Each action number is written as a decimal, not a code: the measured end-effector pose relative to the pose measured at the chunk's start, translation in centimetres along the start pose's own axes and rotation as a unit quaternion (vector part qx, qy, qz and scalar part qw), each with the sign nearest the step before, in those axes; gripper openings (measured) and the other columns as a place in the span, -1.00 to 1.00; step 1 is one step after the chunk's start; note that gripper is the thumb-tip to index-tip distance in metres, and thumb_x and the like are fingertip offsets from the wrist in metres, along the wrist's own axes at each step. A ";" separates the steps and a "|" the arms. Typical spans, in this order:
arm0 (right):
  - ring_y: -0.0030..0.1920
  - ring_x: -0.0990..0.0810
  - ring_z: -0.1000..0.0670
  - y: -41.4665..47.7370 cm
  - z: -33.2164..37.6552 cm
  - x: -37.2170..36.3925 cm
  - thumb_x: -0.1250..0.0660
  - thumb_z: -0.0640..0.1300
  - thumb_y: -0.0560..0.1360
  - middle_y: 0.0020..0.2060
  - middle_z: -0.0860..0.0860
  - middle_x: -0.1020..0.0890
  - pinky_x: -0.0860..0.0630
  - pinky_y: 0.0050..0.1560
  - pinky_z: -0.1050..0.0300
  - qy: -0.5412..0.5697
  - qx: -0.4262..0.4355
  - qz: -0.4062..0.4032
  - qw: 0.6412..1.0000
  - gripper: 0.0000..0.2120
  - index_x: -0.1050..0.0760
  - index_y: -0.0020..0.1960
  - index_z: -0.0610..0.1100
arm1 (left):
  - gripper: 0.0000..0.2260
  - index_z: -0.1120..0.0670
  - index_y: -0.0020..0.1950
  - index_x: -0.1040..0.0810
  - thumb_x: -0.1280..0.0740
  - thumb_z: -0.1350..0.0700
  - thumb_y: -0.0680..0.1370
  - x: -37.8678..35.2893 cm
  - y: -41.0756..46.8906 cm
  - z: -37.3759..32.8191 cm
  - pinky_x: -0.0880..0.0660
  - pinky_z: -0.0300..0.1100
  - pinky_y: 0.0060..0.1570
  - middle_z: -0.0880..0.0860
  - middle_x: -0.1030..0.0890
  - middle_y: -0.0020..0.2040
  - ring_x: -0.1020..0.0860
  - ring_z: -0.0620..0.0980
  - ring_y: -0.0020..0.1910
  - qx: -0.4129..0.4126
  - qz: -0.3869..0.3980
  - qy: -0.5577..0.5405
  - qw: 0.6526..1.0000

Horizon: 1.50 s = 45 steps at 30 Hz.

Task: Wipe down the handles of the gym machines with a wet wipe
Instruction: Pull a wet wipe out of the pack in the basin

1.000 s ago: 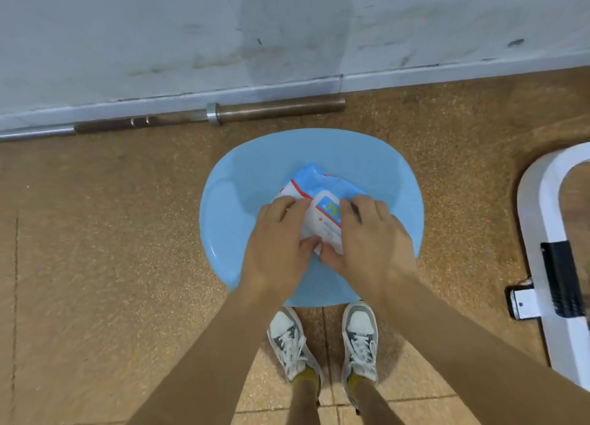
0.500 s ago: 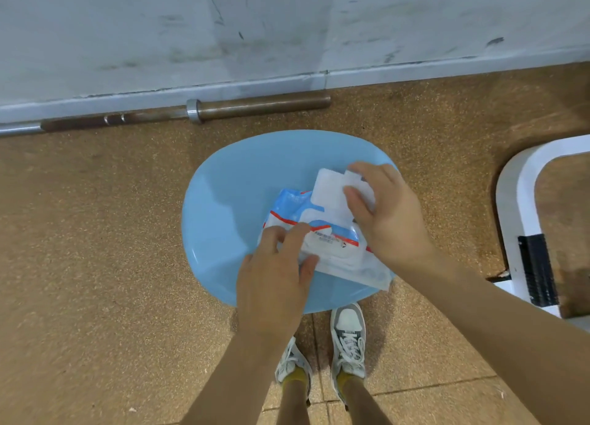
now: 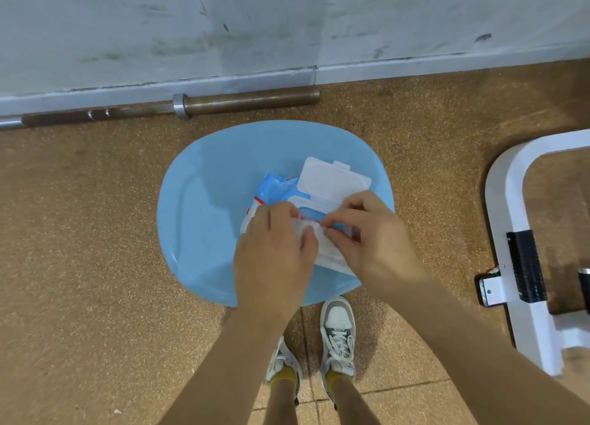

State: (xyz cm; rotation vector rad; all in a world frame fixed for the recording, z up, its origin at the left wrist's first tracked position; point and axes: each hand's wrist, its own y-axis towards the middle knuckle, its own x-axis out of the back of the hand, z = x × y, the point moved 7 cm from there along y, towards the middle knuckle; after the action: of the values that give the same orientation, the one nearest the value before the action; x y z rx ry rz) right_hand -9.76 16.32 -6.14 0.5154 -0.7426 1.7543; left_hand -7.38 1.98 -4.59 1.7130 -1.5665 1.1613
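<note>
Where a scuffed grey wall (image 3: 287, 25) meets a brown speckled floor (image 3: 79, 233), a barbell (image 3: 245, 103) lies along the skirting. In front of it stands a pale blue oval stool (image 3: 204, 220), seen from above. A white machine frame (image 3: 510, 220) with a black ribbed pad (image 3: 525, 265) sits on the floor at the right edge. A person's two shoes (image 3: 337, 335) stand just behind the stool, on a strip of brown tiles.

The pack (image 3: 277, 185) of wet wipes lies on the stool's right half, blue and white with red trim. Its near half is under both hands. Its white lid (image 3: 332, 181) is flipped open and stands up on the far side, clear of the fingers.

The left hand (image 3: 271, 255) lies on the pack's left part, fingers curled down over it and the thumb pressed in toward the opening, holding the pack to the stool. The right hand (image 3: 373, 245) is on the pack's right part, fingers curled, with thumb and forefinger pinched together at the opening beside the left thumb. Whether a wipe is caught between them cannot be told. The two hands nearly touch over the opening.
</note>
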 end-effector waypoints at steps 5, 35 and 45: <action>-0.10 -0.46 0.05 0.8 0.7 -0.4 -0.45 -0.17 0.41 -0.11 0.01 -0.46 -0.29 -0.12 0.33 -0.068 0.000 0.024 0.997 -0.84 -0.67 -0.02 -0.02 | -0.92 -0.04 -0.12 -0.56 -0.35 0.14 0.49 0.3 0.6 4.0 -0.49 -0.20 -0.07 -0.11 -0.63 -0.26 -0.61 -0.12 -0.22 0.217 -0.003 -0.231 0.949; -0.12 -0.47 0.10 3.2 2.3 -1.4 -0.42 -0.18 0.45 -0.14 0.04 -0.49 -0.37 -0.07 0.41 0.096 0.005 0.185 0.978 -0.84 -0.45 -0.04 -0.11 | -0.93 -0.08 -0.13 -0.58 -0.33 0.04 0.54 -0.2 1.5 2.8 -0.32 -0.49 -0.12 -0.06 -0.43 -0.13 -0.47 -0.18 -0.12 0.094 0.058 -0.224 0.968; -0.24 -0.47 -0.03 3.6 1.1 -0.7 -0.21 -0.29 0.58 -0.26 -0.16 -0.53 -0.41 -0.16 0.17 0.323 -0.134 0.163 0.922 -0.83 -0.53 -0.11 -0.31 | -0.96 -0.19 -0.13 -0.61 -0.40 -0.03 0.47 -0.6 1.7 2.9 -0.32 -0.50 -0.18 -0.05 -0.39 -0.09 -0.44 -0.20 -0.13 0.086 0.077 -0.206 0.972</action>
State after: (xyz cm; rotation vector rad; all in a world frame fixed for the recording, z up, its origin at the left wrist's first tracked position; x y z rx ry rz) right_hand -13.01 14.34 -6.67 -0.3934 -0.5905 1.9243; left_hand -8.36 -0.41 -6.80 2.0793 -1.9216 1.0881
